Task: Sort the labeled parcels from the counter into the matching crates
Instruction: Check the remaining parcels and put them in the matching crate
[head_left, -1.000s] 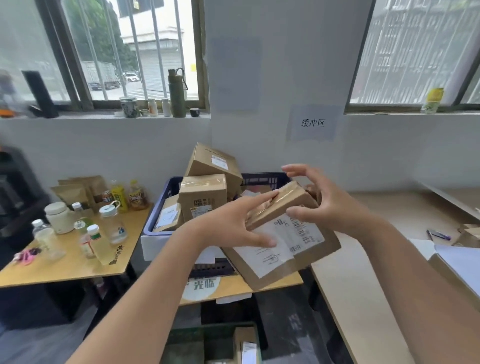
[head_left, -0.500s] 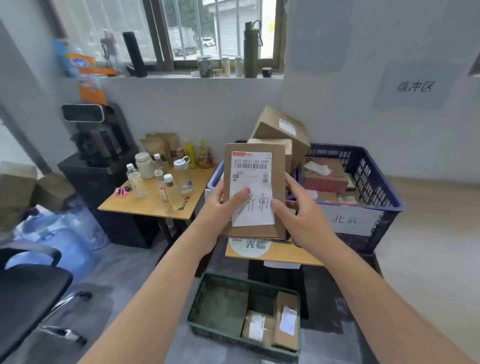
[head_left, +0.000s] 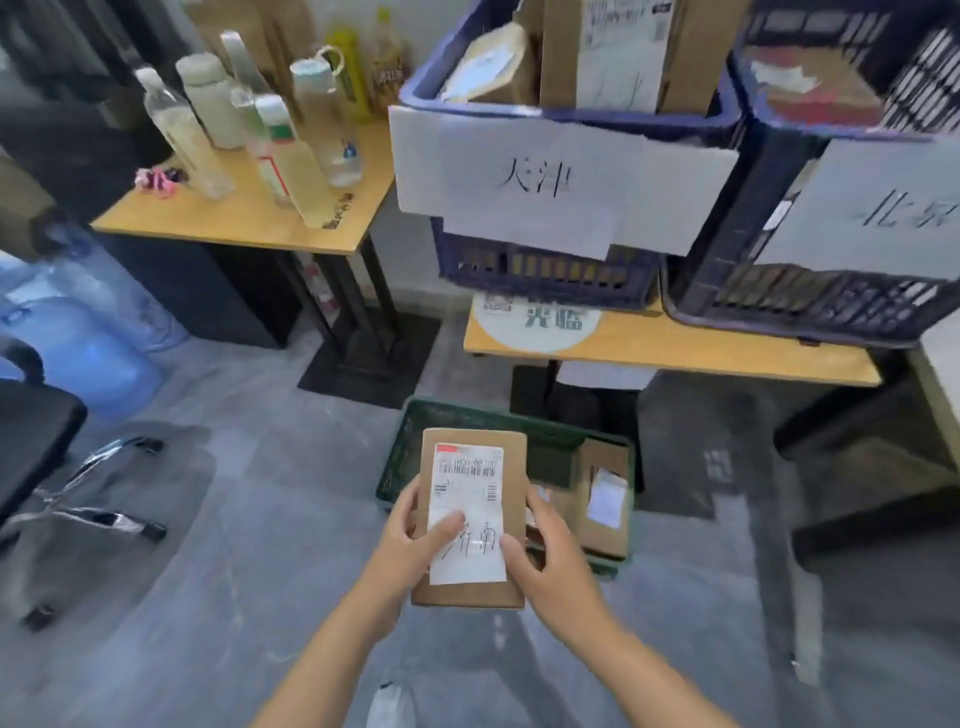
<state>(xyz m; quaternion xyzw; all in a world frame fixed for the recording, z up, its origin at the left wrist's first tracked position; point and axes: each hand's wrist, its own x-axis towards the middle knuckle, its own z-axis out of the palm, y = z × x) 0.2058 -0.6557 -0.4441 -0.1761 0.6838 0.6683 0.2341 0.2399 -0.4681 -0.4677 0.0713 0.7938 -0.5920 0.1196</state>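
I hold a flat brown cardboard parcel (head_left: 511, 483) with a white barcode label and handwritten characters, face up, low over the near edge of a green crate (head_left: 467, 415) on the floor. My left hand (head_left: 415, 540) grips its left edge with the thumb on the label. My right hand (head_left: 550, 561) grips its right edge. Two smaller labeled parcels (head_left: 605, 499) lie inside the green crate. Above, on a wooden table (head_left: 675, 348), stand two dark blue crates with paper signs: the left crate (head_left: 545, 275) and the right crate (head_left: 810, 306), both holding boxes.
A second wooden table (head_left: 234, 218) at the left carries several bottles (head_left: 291, 150). A large blue water jug (head_left: 78, 322) and a black office chair (head_left: 41, 447) stand on the grey floor at far left. A pale counter edge (head_left: 940, 374) shows at right.
The view has tilted down and closer to the floor. Both hands have lowered the parcel from chest height in front of the blue crates down to the green floor crate.
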